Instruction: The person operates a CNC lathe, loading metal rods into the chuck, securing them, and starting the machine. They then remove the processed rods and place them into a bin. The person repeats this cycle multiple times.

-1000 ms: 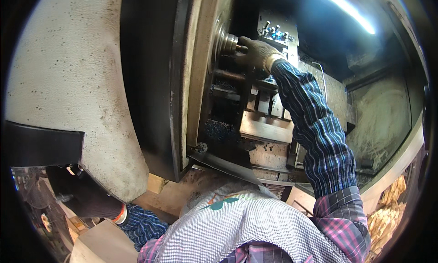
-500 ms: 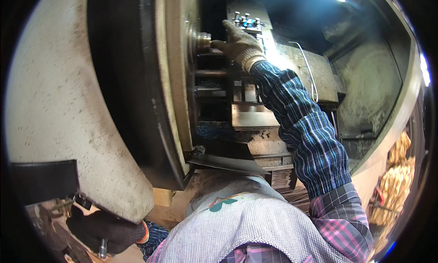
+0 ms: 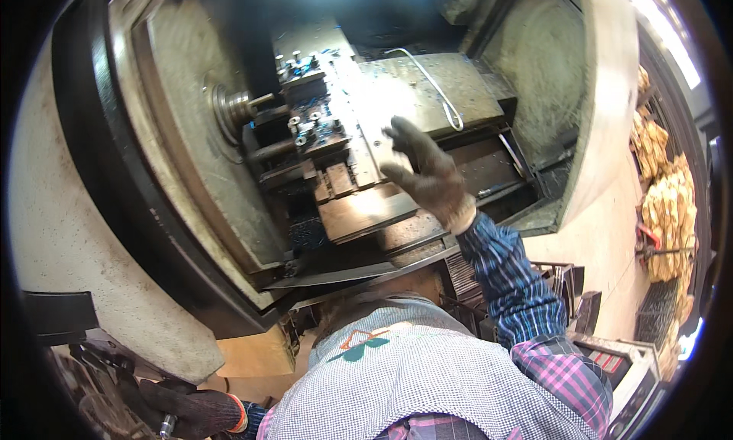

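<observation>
My right hand (image 3: 431, 173), in a dark knitted glove, hangs over the bed of a lathe with thumb and fingers apart and nothing between them. Left of it stands the tool post (image 3: 314, 131), with several bolts and bluish metal chips on it. Further left, a short thin rod sticks out of the round spindle nose (image 3: 233, 111). Down at the lower left, my left hand (image 3: 200, 411), also gloved, appears closed around a small shiny metal cylinder (image 3: 168, 425); its fingertips are partly hidden in shadow.
A white bent hook rod (image 3: 431, 85) lies on the flat metal cover (image 3: 458, 96) behind my right hand. The sliding door's dark edge (image 3: 153, 234) curves along the left. Yellowish bundles (image 3: 668, 211) and a red-handled tool (image 3: 649, 240) are at the far right.
My right hand has drawn back from the spindle, toward me and to the right. The tool post now shows nearer the spindle. The view has turned rightward. My left hand stays low with the metal cylinder.
</observation>
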Available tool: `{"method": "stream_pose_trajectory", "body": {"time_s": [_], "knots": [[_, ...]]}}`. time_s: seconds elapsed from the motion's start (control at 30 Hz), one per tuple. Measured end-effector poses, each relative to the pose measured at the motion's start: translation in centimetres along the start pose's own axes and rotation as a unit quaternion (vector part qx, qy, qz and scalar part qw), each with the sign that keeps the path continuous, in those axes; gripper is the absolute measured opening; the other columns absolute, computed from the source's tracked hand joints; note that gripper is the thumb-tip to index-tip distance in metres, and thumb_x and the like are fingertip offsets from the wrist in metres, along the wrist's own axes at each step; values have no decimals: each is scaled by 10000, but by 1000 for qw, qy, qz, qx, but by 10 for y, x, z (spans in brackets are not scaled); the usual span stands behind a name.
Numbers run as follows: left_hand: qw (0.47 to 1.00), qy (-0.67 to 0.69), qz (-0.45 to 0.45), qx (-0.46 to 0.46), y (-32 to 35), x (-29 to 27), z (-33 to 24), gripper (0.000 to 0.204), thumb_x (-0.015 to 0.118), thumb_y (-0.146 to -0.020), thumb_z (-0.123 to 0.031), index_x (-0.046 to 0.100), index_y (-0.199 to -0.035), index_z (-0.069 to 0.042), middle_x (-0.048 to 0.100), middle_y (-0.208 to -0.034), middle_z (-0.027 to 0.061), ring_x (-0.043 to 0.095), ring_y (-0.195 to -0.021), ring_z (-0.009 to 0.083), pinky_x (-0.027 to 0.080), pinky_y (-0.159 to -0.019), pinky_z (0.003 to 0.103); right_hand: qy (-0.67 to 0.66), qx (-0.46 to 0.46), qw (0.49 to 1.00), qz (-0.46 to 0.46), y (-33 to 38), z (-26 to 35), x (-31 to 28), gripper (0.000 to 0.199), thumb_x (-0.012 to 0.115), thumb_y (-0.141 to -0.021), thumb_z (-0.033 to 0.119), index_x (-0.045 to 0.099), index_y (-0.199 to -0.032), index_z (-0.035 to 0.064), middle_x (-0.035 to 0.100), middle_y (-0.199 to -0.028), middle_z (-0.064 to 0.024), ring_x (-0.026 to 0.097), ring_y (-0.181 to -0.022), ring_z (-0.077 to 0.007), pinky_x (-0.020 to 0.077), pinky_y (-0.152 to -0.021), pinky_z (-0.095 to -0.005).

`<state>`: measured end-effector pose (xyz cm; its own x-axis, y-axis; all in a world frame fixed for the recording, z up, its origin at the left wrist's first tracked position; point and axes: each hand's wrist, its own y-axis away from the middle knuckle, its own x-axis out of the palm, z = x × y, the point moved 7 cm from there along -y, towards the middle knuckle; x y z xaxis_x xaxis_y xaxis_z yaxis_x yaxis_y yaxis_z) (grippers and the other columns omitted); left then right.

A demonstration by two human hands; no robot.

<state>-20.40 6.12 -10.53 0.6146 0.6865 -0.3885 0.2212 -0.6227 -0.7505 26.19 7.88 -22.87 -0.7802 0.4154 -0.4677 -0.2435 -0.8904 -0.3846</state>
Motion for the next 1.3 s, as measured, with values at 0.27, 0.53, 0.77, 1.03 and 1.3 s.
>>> {"method": "stream_pose_trajectory", "body": {"time_s": [0.27, 0.53, 0.77, 1.03, 1.3], "knots": [[876, 298, 327, -195, 107, 77, -96, 236, 621, -1004, -134, 683, -1136, 51, 703, -1040, 130, 654, -871, 156, 555, -841, 312, 121, 356, 899, 223, 299, -46, -62, 766, 627, -942, 579, 452, -1515, 101, 539, -1479, -181, 542, -1347, -326, 443, -1129, -400], [628, 363, 688, -38, 282, 153, -249, 276, 683, -989, -186, 674, -1202, -11, 708, -1157, 117, 662, -1054, 199, 519, -934, 340, 77, 614, 770, 156, 475, -17, -146, 762, 610, -924, 571, 407, -1546, 181, 536, -1500, -118, 513, -1367, -338, 398, -1152, -403], [527, 343, 728, 274, 399, 137, -387, 326, 652, -995, -308, 690, -1236, -92, 692, -1207, 148, 667, -1143, 291, 533, -951, 369, 70, 651, 756, 5, 604, -2, -187, 724, 573, -932, 589, 423, -1526, 203, 563, -1455, -162, 556, -1308, -371, 449, -1099, -437], [341, 304, 870, 185, 540, 130, -485, 496, 641, -996, -427, 651, -1300, -36, 680, -1257, 141, 653, -1131, 240, 504, -980, 350, 17, 698, 689, -195, 750, -7, -151, 734, 605, -928, 578, 507, -1470, 92, 594, -1419, -174, 558, -1307, -355, 425, -1109, -406], [202, 349, 912, 71, 706, 175, -522, 494, 668, -988, -400, 571, -1303, -32, 667, -1061, 88, 700, -980, 215, 627, -821, 356, -75, 746, 567, -341, 805, 26, -98, 739, 541, -956, 600, 482, -1497, 100, 563, -1446, -204, 533, -1342, -356, 410, -1123, -407]]}}
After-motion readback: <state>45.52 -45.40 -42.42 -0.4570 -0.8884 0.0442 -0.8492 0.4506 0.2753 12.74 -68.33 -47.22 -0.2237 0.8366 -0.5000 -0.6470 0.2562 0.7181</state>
